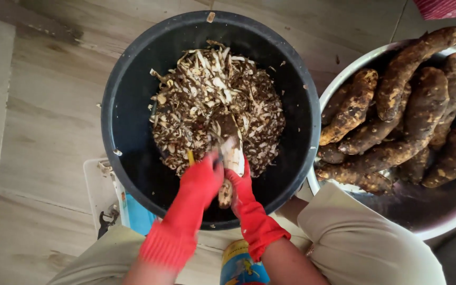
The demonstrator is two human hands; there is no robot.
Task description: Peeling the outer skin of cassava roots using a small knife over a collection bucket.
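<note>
Pale where the skin is off, the half-peeled root (231, 158) is sitting over the black bucket (127, 121), above the heap of peelings (212, 100). Your right hand (243, 182), in a red glove, is closing around it from below. Your left hand (202, 177) is gripping a yellow-handled peeler (190, 157) against it. Unpeeled brown roots (397, 111) are lying in the metal basin (339, 79) just beside.

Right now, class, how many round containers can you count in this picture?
2. A black bucket of peelings sits in the middle, under the hands. A metal bowl of unpeeled roots sits at the right, touching the bucket. Others may lie out of view.
</note>
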